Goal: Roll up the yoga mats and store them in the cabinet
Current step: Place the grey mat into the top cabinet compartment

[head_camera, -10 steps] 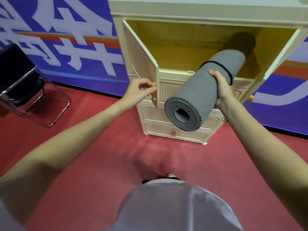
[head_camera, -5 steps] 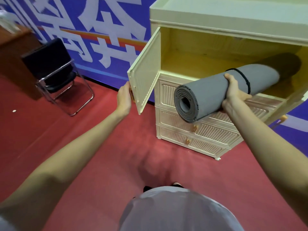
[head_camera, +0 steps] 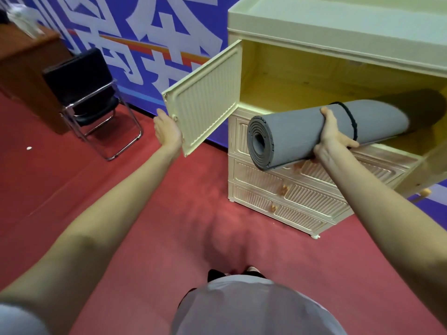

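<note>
Gripping the rolled grey yoga mat mid-length, far end already inside the cabinet, the right hand risked letting the overhanging near end tip out, while the left hand held the door edge, fingers hidden.

Open door leaves the cabinet compartment's left side free.

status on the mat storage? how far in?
Done: grey mat is rolled and banded, left cabinet door is swung open. In hand: right hand grips the mat, far end inside the top compartment, near end sticking out; left hand is at the door edge. Left: push it in, shut the door.
</note>
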{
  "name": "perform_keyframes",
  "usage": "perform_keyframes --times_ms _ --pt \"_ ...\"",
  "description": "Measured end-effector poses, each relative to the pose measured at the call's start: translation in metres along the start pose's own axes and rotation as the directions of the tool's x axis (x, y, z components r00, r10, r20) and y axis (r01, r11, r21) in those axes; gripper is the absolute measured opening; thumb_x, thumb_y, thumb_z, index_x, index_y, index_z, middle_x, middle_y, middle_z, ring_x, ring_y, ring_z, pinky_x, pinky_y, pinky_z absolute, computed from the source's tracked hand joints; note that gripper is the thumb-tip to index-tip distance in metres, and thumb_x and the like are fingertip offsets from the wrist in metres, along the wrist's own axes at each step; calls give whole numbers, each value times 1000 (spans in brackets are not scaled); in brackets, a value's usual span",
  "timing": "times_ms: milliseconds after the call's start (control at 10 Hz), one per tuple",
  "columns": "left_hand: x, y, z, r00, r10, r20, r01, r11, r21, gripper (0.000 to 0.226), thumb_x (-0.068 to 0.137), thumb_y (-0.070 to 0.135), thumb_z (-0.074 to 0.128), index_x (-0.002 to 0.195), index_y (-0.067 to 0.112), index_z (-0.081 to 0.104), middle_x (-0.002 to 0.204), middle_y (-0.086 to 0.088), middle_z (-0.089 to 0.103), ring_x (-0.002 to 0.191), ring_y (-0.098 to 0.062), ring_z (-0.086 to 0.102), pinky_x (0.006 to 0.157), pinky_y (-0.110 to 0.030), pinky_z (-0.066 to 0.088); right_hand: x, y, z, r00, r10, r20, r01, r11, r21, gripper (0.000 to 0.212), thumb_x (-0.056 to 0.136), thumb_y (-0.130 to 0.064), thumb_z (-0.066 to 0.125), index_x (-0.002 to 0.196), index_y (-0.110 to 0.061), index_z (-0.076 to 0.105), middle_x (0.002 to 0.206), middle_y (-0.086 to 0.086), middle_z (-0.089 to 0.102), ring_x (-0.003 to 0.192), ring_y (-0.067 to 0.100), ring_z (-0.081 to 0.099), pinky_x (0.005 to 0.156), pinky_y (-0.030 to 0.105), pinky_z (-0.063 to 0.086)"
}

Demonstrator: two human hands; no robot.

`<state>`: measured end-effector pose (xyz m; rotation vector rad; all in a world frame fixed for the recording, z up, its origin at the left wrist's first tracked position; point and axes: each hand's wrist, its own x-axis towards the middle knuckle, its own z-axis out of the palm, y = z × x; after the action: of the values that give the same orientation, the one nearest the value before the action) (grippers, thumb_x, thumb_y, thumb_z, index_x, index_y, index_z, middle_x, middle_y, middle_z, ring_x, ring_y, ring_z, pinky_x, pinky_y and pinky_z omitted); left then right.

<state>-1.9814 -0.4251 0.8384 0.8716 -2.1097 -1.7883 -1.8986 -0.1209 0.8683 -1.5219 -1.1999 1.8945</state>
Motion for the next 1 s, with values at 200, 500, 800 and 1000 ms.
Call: perform_keyframes --times_ms 200,500,800,1000 --pt "-72 -20 8 940 -236 -245 215 970 -110 37 100 22 37 125 -5 41 133 -23 47 122 -37 45 94 -37 31 9 -2 6 1000 13 -2 -13 999 -47 135 29 -57 88 140 -21 20 140 9 43 110 31 56 89 62 48" --pt "-123 12 66 354 540 764 -934 242 262 88 60 80 62 119 16 52 118 -5 49 113 -21 45 98 -35 33 78 13 1 983 97 156 -51 961 -272 136 9 -54 94 128 -21 38 130 0 52 108 31 55 79 69 44" --pt "-120 6 112 309 247 918 -930 -124 346 130 40 77 74 144 19 23 122 -15 55 106 -37 57 83 -44 49 54 7 -4 973 43 227 -8 988 -152 116 37 -45 95 128 -13 32 110 1 48 93 22 54 80 50 52" --pt "-98 33 128 289 203 936 -948 -72 309 117 43 70 79 140 23 32 121 -10 58 111 -33 56 89 -41 46 73 -24 -6 978 -203 54 207 894 -397 64 73 -27 69 128 -6 44 132 15 40 118 32 44 91 32 41"
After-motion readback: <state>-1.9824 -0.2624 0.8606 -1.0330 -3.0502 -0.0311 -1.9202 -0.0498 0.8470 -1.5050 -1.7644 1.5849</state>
